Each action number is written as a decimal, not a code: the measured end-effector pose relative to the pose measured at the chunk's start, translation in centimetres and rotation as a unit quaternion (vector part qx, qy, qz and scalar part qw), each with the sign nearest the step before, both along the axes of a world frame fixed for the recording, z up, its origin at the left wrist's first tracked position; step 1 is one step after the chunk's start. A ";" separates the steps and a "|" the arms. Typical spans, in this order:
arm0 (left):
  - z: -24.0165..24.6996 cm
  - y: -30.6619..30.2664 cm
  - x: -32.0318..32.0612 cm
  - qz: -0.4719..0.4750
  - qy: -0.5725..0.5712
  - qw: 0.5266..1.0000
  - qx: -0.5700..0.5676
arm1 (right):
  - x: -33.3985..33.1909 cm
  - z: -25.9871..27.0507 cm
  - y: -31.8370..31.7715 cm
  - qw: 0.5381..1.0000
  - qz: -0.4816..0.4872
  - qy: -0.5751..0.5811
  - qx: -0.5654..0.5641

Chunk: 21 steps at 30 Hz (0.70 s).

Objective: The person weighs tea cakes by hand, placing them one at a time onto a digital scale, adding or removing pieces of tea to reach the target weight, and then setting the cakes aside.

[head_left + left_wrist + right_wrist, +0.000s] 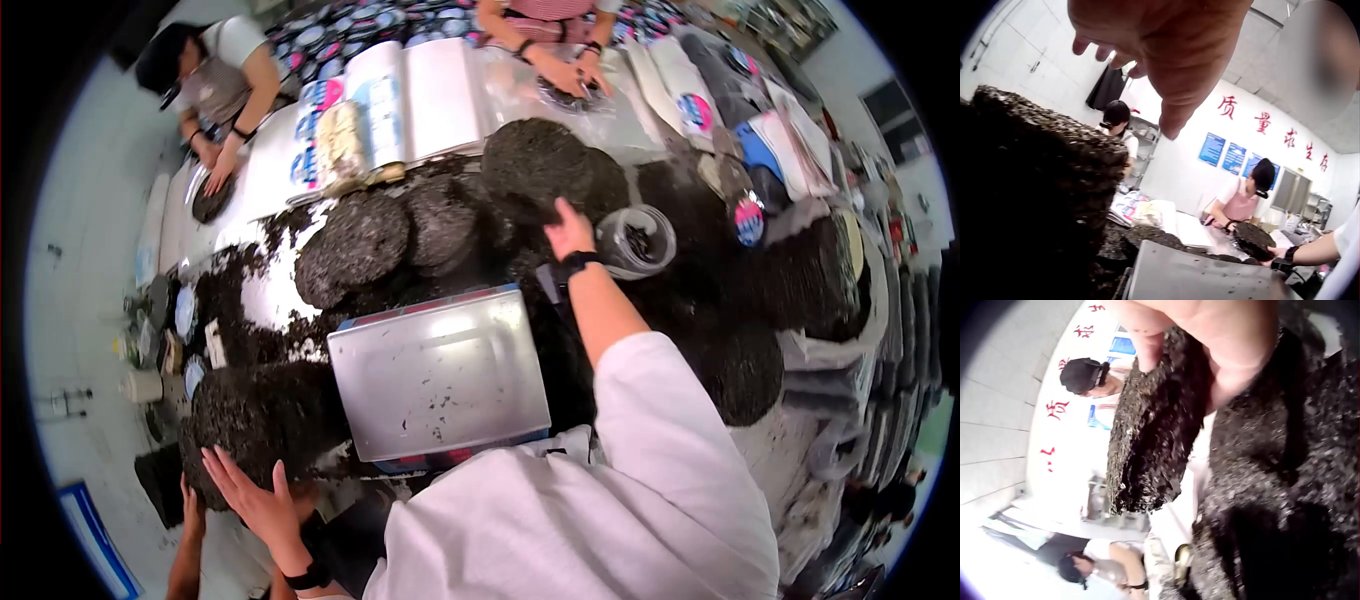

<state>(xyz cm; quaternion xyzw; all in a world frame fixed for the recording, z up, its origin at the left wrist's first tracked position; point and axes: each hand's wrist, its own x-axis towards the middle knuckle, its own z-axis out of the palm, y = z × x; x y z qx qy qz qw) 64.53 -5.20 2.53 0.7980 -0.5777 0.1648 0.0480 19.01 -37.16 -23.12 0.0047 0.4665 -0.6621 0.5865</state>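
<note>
White-walled workroom, dark crumbs on the table (268,287). From my feed: right hand (572,236) grips a dark disc (535,165) beyond the metal-topped box (440,375). Left hand (255,500), fingers spread, nothing held, by the stack (270,400) left of the box; contact, can't tell. Tub (630,268) far right of the box. I'd call this disc handling; next needs steady, level support.

We see bright white light in all 3 views, glare on the metal top (440,375) and washed-out white at the right-wrist view's lower left. In the left-wrist view, we find the dark stack (1029,206) in near-black shadow and the upper right blurred; the head view bows towards black edges.
</note>
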 end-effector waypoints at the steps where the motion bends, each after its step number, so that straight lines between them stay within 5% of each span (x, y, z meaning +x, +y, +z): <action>1: -1.3 0.6 1.6 -0.025 0.002 1.000 0.001 | -0.8 -4.3 1.0 0.981 0.115 0.137 -0.080; 2: -2.9 1.2 3.4 -0.018 0.011 0.999 0.042 | -1.8 -7.0 2.7 0.924 0.219 0.277 -0.145; 3: -4.4 1.2 4.6 -0.021 0.022 0.996 0.086 | -1.8 -3.7 5.2 0.853 0.240 0.367 -0.282; 4: -4.9 1.2 5.3 -0.044 -0.033 0.996 0.076 | -0.8 3.2 9.0 0.968 0.185 0.023 -0.170; 6: -5.8 1.2 6.9 -0.006 -0.038 0.995 0.093 | -1.5 10.6 16.1 0.940 0.201 0.240 -0.139; 8: -3.4 0.5 4.3 0.041 -0.040 0.989 0.135 | -6.0 16.2 23.9 0.829 0.179 0.509 -0.148; 9: -1.7 0.3 2.8 0.029 -0.040 0.990 0.133 | -8.8 18.9 27.2 0.734 0.139 0.660 -0.082; 10: 0.2 0.2 1.4 0.003 0.002 0.991 0.131 | -11.5 21.3 30.2 0.569 0.121 0.813 0.010; 12: 0.3 0.4 1.7 -0.025 0.042 0.991 0.127 | -16.4 21.4 35.4 0.454 0.131 0.869 0.148; 16: -2.3 -0.1 4.7 0.002 -0.021 0.987 0.159 | -21.3 17.0 40.3 0.415 0.254 0.835 0.256; 21: -2.2 -0.1 4.4 -0.009 -0.033 0.988 0.153 | -22.7 17.4 40.4 0.445 0.243 0.836 0.212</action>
